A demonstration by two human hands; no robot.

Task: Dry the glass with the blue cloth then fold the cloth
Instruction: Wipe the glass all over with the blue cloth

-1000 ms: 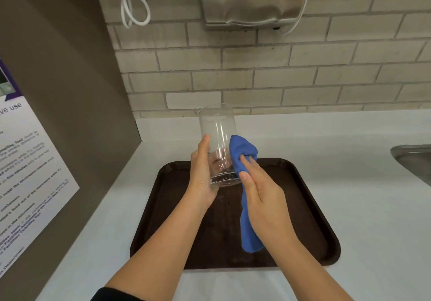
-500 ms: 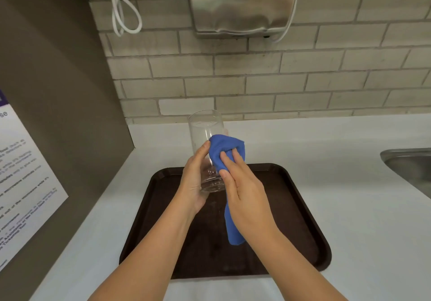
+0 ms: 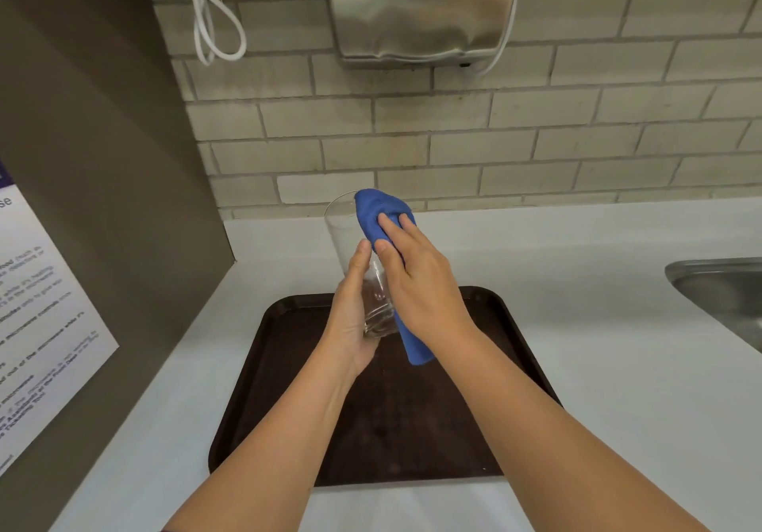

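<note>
The left hand grips the glass by its base, steadying it above the tray, so the right hand can press the blue cloth against its side at two o'clock (loose end dangling).

Both forearms are bare up to the bottom edge of the picture. The left hand and the right hand wear no gloves, rings or watch.
</note>
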